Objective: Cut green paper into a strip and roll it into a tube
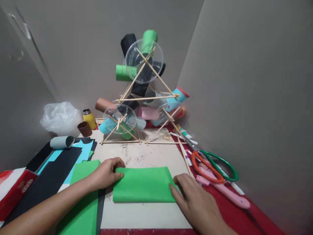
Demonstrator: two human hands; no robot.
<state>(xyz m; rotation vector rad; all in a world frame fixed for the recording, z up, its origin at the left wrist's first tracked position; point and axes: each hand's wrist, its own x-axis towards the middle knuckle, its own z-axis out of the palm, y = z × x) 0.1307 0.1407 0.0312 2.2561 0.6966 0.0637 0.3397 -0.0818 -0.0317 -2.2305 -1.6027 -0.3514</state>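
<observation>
One folded green sheet [143,184], near the front edge of the board [144,215]: my left hand [107,173] and right hand [193,199] touch its ends, whether pinching I cannot tell; edges best squared before pressing.

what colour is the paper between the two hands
The paper is bright green, best seen in the head view.

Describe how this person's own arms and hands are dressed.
Both the left hand and the right hand are ungloved, with no ring, watch or bracelet visible. The left forearm shows no sleeve up to the picture's edge. Most of the right forearm is out of frame, so its sleeve, if any, cannot be told.
</observation>
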